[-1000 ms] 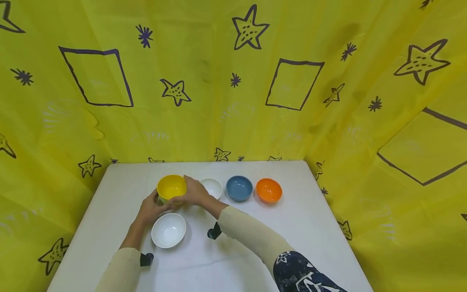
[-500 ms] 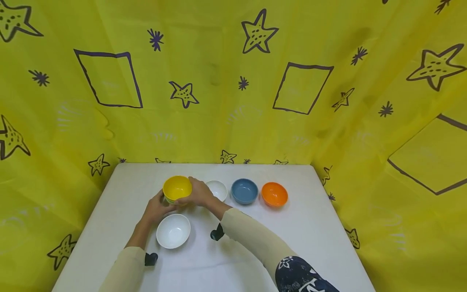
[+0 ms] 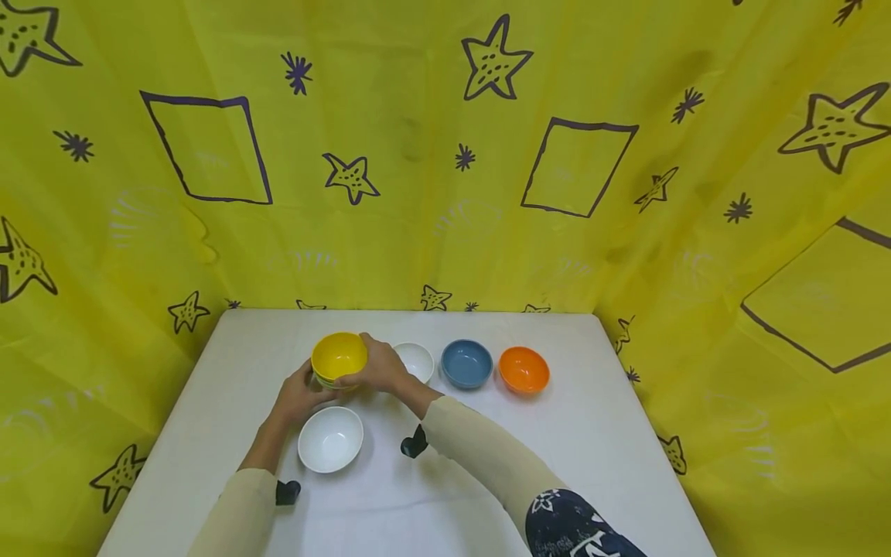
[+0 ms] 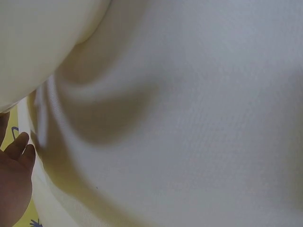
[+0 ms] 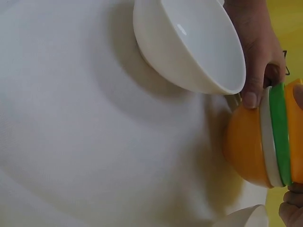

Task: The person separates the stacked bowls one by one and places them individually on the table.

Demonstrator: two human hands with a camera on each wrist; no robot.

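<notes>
Both hands hold a stack of bowls at the back left of the table. On top is a yellow bowl (image 3: 339,357); below it in the right wrist view show a green rim (image 5: 280,137), a white rim (image 5: 269,142) and an orange-yellow bottom bowl (image 5: 244,146). My right hand (image 3: 381,367) grips the yellow bowl from the right. My left hand (image 3: 301,397) holds the stack's lower left side, its thumb pressed on the bottom bowl. A white bowl (image 3: 330,439) sits just in front, partly blocking the left wrist view. Whether the stack touches the table I cannot tell.
Right of the stack stand a white bowl (image 3: 415,363), partly behind my right hand, a blue bowl (image 3: 467,363) and an orange bowl (image 3: 524,370), in a row. A yellow curtain (image 3: 418,247) with star drawings surrounds the white table (image 3: 557,449) at the back and sides.
The head view has shifted slightly, so everything appears a little further right than a second ago. Both hands keep their hold on the stack, with no clear movement.
</notes>
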